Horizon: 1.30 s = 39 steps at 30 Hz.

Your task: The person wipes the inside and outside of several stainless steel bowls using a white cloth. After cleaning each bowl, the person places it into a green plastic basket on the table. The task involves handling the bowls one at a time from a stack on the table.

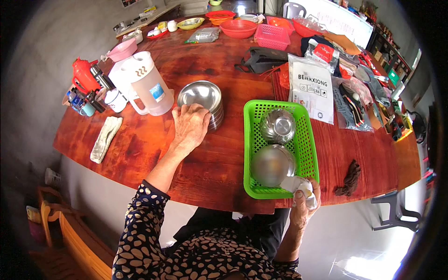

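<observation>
A stack of shiny steel bowls (199, 91) stands on the table ahead of me. My left hand (190, 123) reaches over its near rim, with the fingers curled on the top bowl. To the right lies a green plastic basket (248, 140) with two steel bowls in it. The farther bowl (278, 126) rests upside down, and the nearer bowl (272, 165) looks blurred. By the basket's near right corner, my right hand (305, 203) is closed round a crumpled white cloth (303, 187), part of which hangs over the basket's edge.
Left of the stack stand a plastic pitcher (151, 86), an enamel mug (115, 101) and a red thermos (85, 74). A folded pale cloth (106, 139) lies near the left edge. Plastic-bagged items (311, 88) crowd the right side; a dark brown rag (348, 178) sits nearer me. Colourful baskets (238, 29) line the far end.
</observation>
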{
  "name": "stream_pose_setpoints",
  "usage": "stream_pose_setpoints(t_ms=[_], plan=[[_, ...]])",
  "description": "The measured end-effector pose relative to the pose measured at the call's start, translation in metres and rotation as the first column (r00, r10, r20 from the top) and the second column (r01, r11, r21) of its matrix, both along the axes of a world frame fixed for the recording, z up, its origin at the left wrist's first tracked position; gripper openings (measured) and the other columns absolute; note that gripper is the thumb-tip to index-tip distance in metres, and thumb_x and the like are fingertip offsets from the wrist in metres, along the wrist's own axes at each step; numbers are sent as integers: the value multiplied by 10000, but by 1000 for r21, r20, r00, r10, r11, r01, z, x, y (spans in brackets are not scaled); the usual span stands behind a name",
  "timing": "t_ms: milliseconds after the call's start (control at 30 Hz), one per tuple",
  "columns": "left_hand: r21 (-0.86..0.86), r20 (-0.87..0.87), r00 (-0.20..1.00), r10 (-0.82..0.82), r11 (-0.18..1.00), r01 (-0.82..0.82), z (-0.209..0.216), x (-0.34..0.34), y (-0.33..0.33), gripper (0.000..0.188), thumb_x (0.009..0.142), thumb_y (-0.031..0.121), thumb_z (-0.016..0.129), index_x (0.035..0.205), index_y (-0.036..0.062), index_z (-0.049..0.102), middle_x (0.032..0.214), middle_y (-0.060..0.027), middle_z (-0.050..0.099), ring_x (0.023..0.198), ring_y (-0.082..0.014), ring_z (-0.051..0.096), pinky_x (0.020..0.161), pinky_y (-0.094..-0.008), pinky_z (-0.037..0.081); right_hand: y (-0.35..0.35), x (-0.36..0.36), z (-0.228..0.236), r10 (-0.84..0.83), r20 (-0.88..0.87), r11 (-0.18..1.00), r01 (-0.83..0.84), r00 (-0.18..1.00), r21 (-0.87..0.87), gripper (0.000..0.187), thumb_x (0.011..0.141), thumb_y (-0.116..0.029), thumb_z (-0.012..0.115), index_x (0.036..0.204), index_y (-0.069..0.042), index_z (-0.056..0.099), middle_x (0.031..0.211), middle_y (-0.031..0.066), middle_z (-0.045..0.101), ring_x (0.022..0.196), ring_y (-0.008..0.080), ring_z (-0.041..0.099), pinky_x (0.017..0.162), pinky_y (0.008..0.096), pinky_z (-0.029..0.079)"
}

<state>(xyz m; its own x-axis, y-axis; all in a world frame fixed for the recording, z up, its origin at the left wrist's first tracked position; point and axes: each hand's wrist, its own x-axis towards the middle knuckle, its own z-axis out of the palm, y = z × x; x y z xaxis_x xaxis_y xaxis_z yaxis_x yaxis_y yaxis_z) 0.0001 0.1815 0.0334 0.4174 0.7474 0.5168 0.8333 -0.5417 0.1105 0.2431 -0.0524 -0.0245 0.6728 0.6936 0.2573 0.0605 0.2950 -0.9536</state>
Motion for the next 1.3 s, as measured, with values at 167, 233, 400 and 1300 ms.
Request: stream_pose_setpoints(t_ms=[167,233,400,1300], plan=[[69,204,976,-77,996,64,-10,3,7,84,786,96,616,866,83,640,892,-42,632,870,-244,543,820,-406,313,-4,-8,9,35,-32,997,-37,999,-62,530,713,-295,727,1078,29,522,883,62,581,772,122,526,685,247,440],[131,275,956,-106,989,72,-13,4,13,78,791,100,615,864,84,638,883,-46,634,866,-244,550,817,-396,315,-5,-11,11,38,-31,997,-40,999,-72,545,708,-301,727,1083,33,514,893,65,572,795,126,518,703,251,431],[138,493,857,-149,986,92,-5,1,13,79,823,110,597,877,57,622,830,-82,628,810,-257,555,797,-380,344,-5,-14,12,49,-87,992,-59,995,-113,542,716,-297,730,1088,32,512,890,59,576,790,123,518,690,253,434],[57,945,308,-112,982,181,-19,28,-148,302,930,183,501,692,1,465,577,1,421,529,-74,363,479,-241,313,83,-92,62,158,445,940,-272,882,207,285,860,-234,566,1035,-10,574,1006,170,582,938,273,581,806,352,463]])
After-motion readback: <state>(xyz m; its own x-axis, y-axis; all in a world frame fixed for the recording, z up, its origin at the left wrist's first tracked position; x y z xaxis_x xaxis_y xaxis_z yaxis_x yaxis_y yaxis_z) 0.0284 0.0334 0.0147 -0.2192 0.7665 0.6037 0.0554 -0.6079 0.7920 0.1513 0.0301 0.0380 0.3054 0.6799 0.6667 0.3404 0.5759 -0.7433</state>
